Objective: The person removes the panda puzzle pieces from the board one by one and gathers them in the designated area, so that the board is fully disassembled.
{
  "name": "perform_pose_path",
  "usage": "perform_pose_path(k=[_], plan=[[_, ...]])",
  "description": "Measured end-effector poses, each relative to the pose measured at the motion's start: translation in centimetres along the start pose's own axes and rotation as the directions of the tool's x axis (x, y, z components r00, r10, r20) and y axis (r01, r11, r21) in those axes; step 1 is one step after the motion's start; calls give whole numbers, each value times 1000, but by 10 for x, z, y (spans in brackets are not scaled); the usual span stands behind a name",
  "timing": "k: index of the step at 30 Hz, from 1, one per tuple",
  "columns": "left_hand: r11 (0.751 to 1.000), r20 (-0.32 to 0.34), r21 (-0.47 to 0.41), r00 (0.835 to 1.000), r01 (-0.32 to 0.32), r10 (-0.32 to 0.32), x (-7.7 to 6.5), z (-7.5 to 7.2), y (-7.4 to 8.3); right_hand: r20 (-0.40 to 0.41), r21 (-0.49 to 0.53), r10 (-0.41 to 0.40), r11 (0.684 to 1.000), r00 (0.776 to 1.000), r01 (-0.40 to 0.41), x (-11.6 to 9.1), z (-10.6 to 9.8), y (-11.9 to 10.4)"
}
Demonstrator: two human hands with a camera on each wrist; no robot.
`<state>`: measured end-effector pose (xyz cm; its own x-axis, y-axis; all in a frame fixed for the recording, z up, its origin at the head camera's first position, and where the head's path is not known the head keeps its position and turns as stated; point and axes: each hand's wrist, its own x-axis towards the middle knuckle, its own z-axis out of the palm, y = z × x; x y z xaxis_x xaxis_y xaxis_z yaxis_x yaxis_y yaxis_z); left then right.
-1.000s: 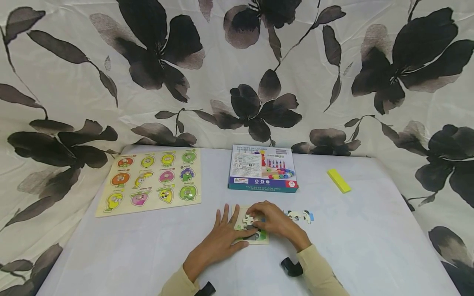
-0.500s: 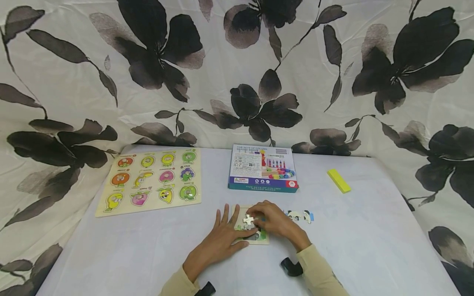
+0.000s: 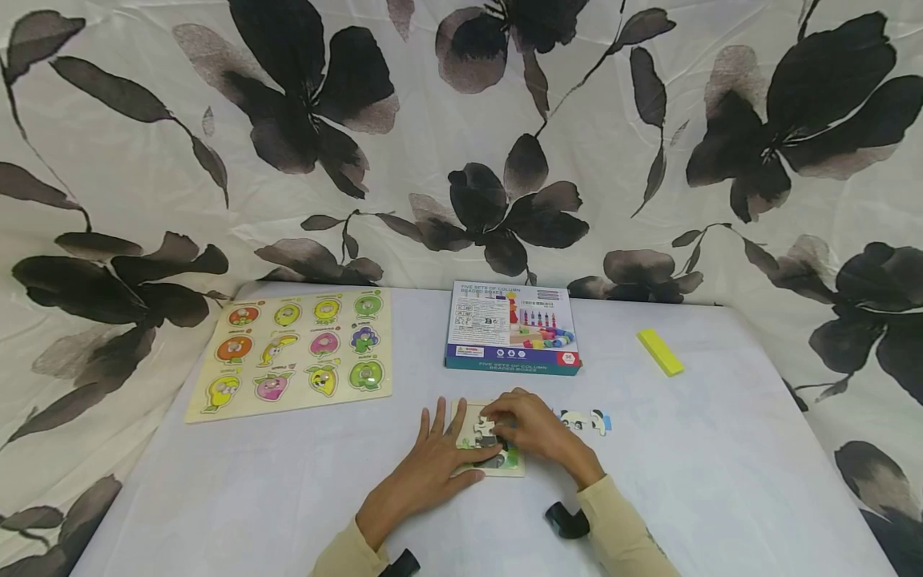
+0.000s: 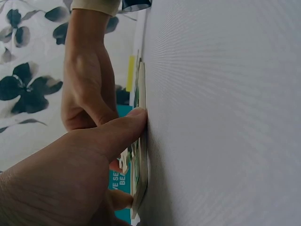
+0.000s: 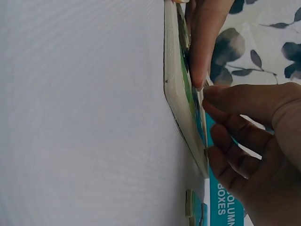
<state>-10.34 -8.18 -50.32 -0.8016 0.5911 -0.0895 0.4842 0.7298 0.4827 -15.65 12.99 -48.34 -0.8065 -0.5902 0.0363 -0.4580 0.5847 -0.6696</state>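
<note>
A small wooden puzzle board [image 3: 508,473] with green and panda-like printing lies on the table before me. My left hand [image 3: 429,469] is spread across its left side, fingers straight and touching it; in the left wrist view the thumb [image 4: 129,127] lies along the board's edge. My right hand [image 3: 534,429] pinches a pale jigsaw piece [image 3: 485,429] over the board's middle, just above the left index finger. The right wrist view shows its thumb [image 5: 235,99] close to a left fingertip, and the board's thick edge [image 5: 173,75]. Much of the puzzle picture is hidden under both hands.
Loose panda puzzle pieces [image 3: 574,420] lie right of the right hand. Behind stands a flat bead-set box [image 3: 512,353]. A larger fruit puzzle board [image 3: 299,393] lies at the back left, a yellow block [image 3: 659,353] at the back right. A flowered cloth [image 3: 404,176] hangs behind the table.
The jigsaw piece has tilted and shifted slightly within the right fingers over the board. The left hand stays in place on the board.
</note>
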Motion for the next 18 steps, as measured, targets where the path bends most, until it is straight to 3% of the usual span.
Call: perform_pose_path(k=[9, 18], plan=[[1000, 19, -14, 1000, 10, -9, 1, 0, 1, -54, 12, 24, 1000, 998, -23, -4, -11, 5], [1000, 7, -18, 1000, 17, -17, 1, 2, 0, -119, 31, 135, 991, 984, -133, -35, -42, 24]])
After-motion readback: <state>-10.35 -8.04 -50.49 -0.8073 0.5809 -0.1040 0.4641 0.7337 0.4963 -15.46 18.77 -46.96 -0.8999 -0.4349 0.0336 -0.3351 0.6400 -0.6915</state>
